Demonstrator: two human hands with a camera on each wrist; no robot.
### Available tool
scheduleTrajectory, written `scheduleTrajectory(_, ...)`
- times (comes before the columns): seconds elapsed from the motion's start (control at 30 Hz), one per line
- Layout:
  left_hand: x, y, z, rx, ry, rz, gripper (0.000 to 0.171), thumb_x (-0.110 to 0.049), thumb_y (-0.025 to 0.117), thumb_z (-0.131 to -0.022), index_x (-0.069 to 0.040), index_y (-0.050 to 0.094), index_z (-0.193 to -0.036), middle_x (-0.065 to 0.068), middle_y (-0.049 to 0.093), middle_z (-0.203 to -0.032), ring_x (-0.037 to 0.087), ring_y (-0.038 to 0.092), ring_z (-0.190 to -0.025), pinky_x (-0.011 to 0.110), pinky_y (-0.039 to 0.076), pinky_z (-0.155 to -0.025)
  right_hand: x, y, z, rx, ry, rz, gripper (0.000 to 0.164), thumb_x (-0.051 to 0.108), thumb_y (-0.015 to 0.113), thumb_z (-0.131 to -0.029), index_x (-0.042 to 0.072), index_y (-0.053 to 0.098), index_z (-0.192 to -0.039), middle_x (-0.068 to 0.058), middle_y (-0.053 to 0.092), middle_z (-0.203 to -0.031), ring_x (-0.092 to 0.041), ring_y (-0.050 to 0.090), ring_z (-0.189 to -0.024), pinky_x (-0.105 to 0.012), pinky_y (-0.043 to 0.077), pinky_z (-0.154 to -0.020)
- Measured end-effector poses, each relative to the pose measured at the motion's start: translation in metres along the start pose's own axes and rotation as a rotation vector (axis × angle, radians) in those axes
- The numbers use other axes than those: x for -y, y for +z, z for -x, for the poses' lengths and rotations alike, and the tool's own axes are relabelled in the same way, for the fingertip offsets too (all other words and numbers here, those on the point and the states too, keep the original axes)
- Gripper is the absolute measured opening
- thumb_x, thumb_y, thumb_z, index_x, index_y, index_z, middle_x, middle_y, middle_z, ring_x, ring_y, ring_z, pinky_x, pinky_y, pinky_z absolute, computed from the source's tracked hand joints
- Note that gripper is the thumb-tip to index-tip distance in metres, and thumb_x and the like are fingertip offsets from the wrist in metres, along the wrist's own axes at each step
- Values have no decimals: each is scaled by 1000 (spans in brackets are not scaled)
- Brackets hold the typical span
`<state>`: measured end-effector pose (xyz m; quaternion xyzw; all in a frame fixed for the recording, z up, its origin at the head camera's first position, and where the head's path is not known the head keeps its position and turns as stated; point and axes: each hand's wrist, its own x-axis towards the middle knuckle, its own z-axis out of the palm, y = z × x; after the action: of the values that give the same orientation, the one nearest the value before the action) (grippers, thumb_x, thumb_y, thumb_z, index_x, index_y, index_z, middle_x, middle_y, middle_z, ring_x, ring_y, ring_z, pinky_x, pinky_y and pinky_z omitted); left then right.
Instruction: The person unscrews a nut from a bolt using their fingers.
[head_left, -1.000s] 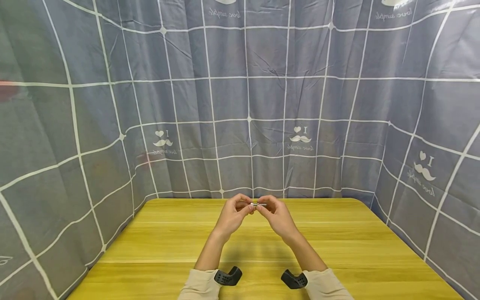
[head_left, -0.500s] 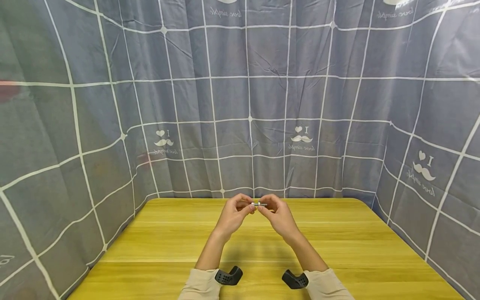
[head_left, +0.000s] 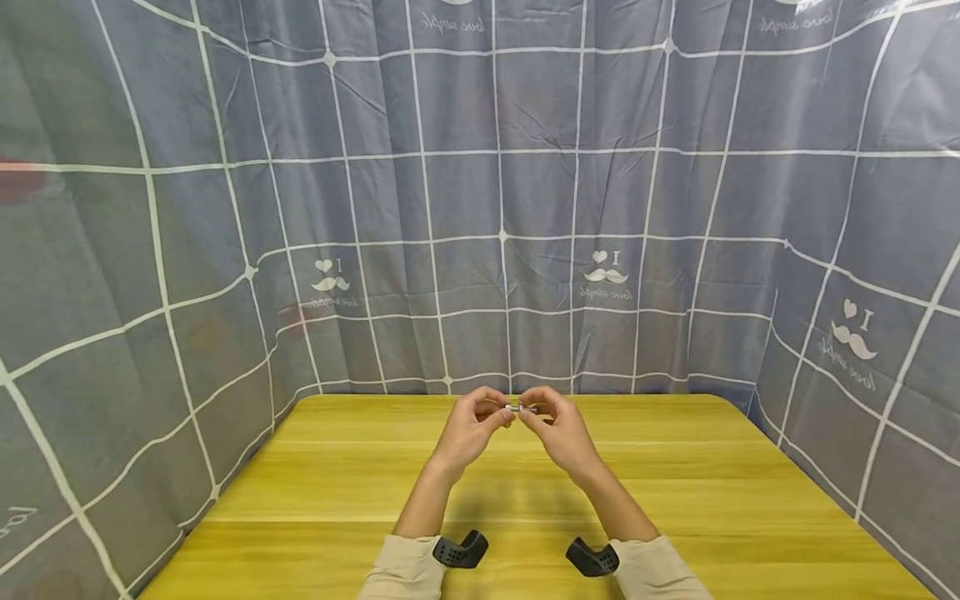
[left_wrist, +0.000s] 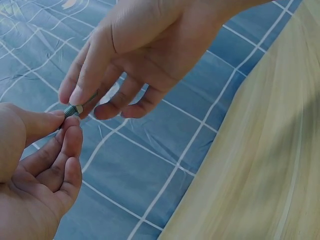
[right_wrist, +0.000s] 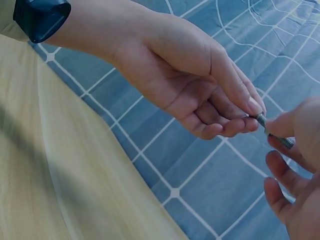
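Above the far part of the table, both hands meet at a small metal bolt [head_left: 513, 408], held roughly level. My left hand [head_left: 462, 429] pinches one end between thumb and fingertips. With thumb and fingertips, my right hand [head_left: 558, 433] grips the bolt at a small nut [left_wrist: 79, 108]. Between the two thumbs, the left wrist view shows a short stretch of thread. On the far side of the right thumb, the threaded end [right_wrist: 288, 143] sticks out in the right wrist view. The left fingertips hide the bolt's other end.
A yellow wood-grain table [head_left: 337, 492] lies beneath the hands. Grey curtains [head_left: 465, 200] with white grid lines stand behind it and on both sides. Each wrist wears a black device [head_left: 461, 550] over a beige sleeve [head_left: 405, 568].
Both hands keep their hold on the bolt and nut. The right thumb and fingertips have shifted very slightly around the nut. The whole head view has drifted a little to the right.
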<state>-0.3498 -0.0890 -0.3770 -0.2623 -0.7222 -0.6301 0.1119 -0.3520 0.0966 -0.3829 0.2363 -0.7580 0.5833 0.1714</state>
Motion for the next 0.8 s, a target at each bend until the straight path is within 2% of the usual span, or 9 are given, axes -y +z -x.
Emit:
scheduleTrajectory(0.1, 0, 1, -1, -4, 0, 1, 11, -4, 64, -103, 3, 65, -110, 16, 73, -99, 29, 69, -93, 40, 56, -88, 1, -1, 0, -1, 28, 6, 24, 15, 70, -101, 7, 68, -123, -7, 67, -117, -29, 64, -108, -50, 53, -90)
scheduleTrajectory(0.2, 0, 1, -1, -6, 1, 2, 10, -4, 64, -103, 3, 65, -110, 15, 74, -98, 31, 69, -93, 40, 56, -88, 2, -1, 1, -5, 51, 7, 22, 18, 68, -103, 6, 70, -121, -6, 70, -113, -27, 64, -104, -48, 53, -90)
scheduleTrajectory(0.33, -1, 1, -1, -7, -2, 6, 10, -3, 64, -103, 3, 65, -110, 21, 73, -102, 37, 69, -96, 40, 56, -88, 1, -1, 1, -8, 31, 10, 13, 12, 68, -102, 5, 71, -112, -6, 71, -107, -26, 66, -100, -44, 53, -88)
scheduleTrajectory(0.4, -1, 1, -1, -8, -4, 12, 10, -2, 64, -102, 4, 65, -111, 23, 73, -103, 39, 68, -97, 40, 56, -88, 1, -1, 0, -8, 18, 4, 15, 10, 71, -100, 6, 69, -114, -6, 70, -110, -26, 66, -101, -42, 54, -86)
scheduleTrajectory(0.53, -1, 0, -2, -11, -7, 13, 10, -2, 63, -102, 4, 65, -111, 23, 73, -103, 37, 69, -97, 41, 55, -88, 1, -1, 0, -3, 23, -10, 26, 13, 73, -99, 8, 67, -124, -7, 68, -117, -27, 64, -102, -42, 54, -84)
scheduleTrajectory(0.67, -1, 0, -1, -12, -9, 0, 10, -3, 64, -103, 2, 65, -110, 21, 73, -101, 31, 69, -94, 40, 55, -88, 0, 0, 0, 1, 22, -12, 18, 15, 69, -102, 6, 71, -118, -6, 71, -111, -25, 66, -101, -41, 53, -86)
scheduleTrajectory(0.8, -2, 0, 0, -15, -13, -4, 10, -3, 64, -103, 2, 65, -111, 15, 74, -99, 28, 69, -93, 39, 55, -87, -2, 0, -1, 9, -11, -29, 14, 10, 70, -100, 3, 70, -113, -9, 70, -111, -26, 67, -101, -39, 53, -87)
